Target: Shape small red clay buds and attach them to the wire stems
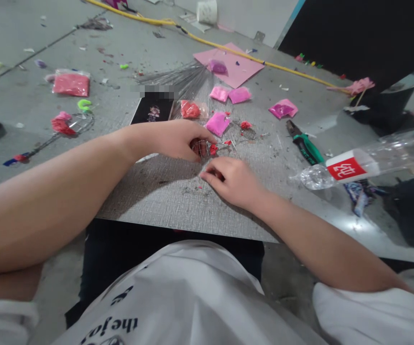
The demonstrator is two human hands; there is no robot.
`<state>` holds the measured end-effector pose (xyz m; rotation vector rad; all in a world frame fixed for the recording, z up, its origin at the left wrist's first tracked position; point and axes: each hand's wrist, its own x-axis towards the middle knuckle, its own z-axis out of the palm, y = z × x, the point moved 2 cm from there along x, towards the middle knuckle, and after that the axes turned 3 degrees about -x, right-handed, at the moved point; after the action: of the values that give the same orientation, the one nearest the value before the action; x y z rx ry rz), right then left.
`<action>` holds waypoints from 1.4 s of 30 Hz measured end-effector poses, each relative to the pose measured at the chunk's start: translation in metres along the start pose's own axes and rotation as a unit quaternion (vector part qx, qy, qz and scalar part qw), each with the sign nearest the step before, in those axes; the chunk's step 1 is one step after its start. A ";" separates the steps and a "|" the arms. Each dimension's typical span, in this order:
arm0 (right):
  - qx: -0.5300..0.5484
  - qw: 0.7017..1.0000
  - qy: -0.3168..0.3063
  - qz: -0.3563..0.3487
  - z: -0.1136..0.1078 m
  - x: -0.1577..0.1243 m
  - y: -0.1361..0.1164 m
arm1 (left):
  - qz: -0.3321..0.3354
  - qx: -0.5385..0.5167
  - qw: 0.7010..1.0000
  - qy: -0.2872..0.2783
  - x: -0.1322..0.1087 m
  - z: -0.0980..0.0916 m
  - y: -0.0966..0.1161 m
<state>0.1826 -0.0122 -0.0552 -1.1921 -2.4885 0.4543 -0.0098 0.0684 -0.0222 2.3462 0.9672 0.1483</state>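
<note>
My left hand [173, 139] rests on a grey textured board [178, 191], its fingers closed around a small wire piece with red beads [207, 148]. Just below and to the right, my right hand [230, 179] lies on the board with its fingers curled and pinched toward the same piece; what it holds is too small to make out. Small bags of pink beads [217, 123] and a bag of red beads [190, 109] lie just beyond my hands. A bundle of thin wires [178, 79] fans out behind them.
Green-handled pliers [305, 146] lie right of my hands. A clear plastic bottle with a red label [358, 165] lies on its side at the right. A yellow cable [228, 48] crosses the floor. A finished red wire flower [63, 124] and a red bag [71, 84] sit at the left.
</note>
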 end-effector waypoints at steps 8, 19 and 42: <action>-0.031 0.999 0.008 -0.010 0.002 -0.004 -0.009 | -0.001 0.000 1.000 -0.004 -0.004 -0.002 0.007; -0.003 1.000 0.013 -0.018 0.006 -0.005 -0.003 | 0.054 0.019 0.998 0.009 -0.002 0.000 0.006; 0.087 0.958 0.272 0.000 -0.024 -0.007 0.011 | 0.020 0.024 0.977 0.209 -0.009 -0.020 0.006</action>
<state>0.2049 -0.0079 -0.0402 -1.0710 -1.9370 0.2873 -0.0185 0.0682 -0.0015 2.4289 1.1265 0.6619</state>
